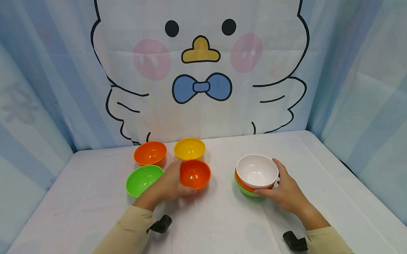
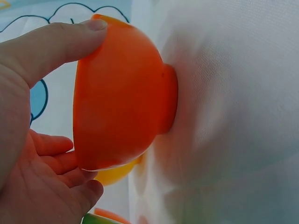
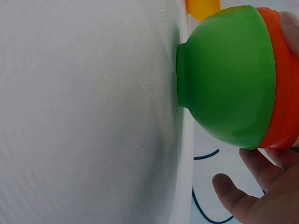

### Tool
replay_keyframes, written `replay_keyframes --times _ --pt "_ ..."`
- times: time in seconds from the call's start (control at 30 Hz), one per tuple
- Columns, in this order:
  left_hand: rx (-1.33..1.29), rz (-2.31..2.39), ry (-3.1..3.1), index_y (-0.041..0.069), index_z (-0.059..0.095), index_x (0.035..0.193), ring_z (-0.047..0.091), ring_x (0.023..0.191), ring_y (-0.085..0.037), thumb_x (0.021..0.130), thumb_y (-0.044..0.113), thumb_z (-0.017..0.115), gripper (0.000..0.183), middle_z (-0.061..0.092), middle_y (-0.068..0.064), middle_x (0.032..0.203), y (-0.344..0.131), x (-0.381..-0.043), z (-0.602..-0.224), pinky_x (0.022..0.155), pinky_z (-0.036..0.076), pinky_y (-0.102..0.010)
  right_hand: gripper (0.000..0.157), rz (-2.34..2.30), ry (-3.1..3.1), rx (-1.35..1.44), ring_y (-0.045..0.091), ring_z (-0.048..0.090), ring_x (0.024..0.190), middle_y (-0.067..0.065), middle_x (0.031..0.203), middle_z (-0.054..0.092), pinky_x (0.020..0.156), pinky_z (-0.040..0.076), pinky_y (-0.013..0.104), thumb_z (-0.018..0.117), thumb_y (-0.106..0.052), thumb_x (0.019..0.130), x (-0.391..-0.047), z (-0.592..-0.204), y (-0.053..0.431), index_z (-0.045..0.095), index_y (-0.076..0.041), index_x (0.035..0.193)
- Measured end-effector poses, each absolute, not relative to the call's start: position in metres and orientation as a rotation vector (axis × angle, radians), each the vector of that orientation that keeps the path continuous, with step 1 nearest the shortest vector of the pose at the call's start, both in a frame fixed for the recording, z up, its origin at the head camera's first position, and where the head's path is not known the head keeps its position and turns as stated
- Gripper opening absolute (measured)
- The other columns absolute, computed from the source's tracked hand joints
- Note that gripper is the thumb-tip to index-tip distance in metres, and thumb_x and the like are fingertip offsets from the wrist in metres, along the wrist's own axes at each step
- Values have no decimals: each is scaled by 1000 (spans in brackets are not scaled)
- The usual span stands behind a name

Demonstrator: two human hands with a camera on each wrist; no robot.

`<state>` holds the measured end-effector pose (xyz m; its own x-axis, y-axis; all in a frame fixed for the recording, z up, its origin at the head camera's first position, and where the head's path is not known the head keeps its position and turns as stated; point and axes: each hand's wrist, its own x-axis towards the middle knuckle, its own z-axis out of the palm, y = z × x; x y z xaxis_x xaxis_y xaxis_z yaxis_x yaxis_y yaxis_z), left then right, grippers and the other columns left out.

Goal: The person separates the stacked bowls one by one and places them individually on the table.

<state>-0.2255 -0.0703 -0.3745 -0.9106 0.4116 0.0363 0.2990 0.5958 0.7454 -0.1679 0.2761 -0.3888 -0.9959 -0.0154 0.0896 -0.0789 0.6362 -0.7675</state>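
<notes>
My left hand (image 1: 170,184) holds a red-orange bowl (image 1: 196,175) by its sides, thumb at the near rim. In the left wrist view the thumb lies on the rim of that bowl (image 2: 119,93), fingers at the opposite side; its foot is at or just above the cloth. My right hand (image 1: 290,193) grips a nested stack: a white bowl (image 1: 257,171) on top, orange below it, a green bowl (image 3: 229,77) at the bottom. In the right wrist view the thumb lies near the orange rim (image 3: 280,79), and fingertips touch the opposite side.
Left of and behind the left hand stand a green bowl (image 1: 144,180), an orange bowl (image 1: 150,153) and a yellow bowl (image 1: 189,149), all upright. A white cloth covers the table (image 1: 226,229). Printed curtains (image 1: 203,119) rise at the back and both sides.
</notes>
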Motion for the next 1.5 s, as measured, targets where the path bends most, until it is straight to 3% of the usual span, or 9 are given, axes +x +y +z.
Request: replay_keyframes --times 0.37,0.6,0.8,1.0,1.3,1.5 --pt "642 1217 2663 5 40 145 46 124 -26 76 18 86 84 51 -7 134 -70 -229 -374 95 51 -48 120 1304 -2778 75 49 40 130 27 150 35 103 38 65 87 -37 77 -168 -389 277 7 3 157" --pt "498 1189 2725 -2 33 148 48 122 -30 78 25 84 91 48 -13 136 -67 -226 -370 95 51 -48 120 1322 -2782 69 49 39 130 27 151 34 104 37 65 87 -37 78 -168 -389 277 7 2 157" --pt "427 1201 2758 1 23 156 46 128 -34 81 31 83 100 40 -17 149 -60 -222 -362 96 51 -51 120 1316 -2776 71 50 39 131 27 151 34 104 37 66 87 -37 77 -168 -389 278 7 2 157" --pt "501 1324 2709 4 22 157 46 128 -34 79 31 85 103 40 -17 150 -48 -215 -354 94 52 -52 119 1335 -2761 91 50 39 131 26 151 34 104 37 66 87 -36 78 -169 -391 278 6 2 157" --pt "698 1322 2641 8 23 158 35 142 -32 76 43 86 109 29 -11 160 -18 -208 -353 110 37 -53 109 1446 -2739 115 43 38 135 26 148 39 110 28 64 88 -30 78 -169 -395 277 17 4 154" --pt "748 1318 2581 9 23 158 36 142 -29 78 44 84 106 30 -10 160 11 -209 -355 108 39 -53 108 1441 -2722 132 43 39 135 25 147 40 109 29 66 88 -30 78 -169 -397 278 18 3 153"
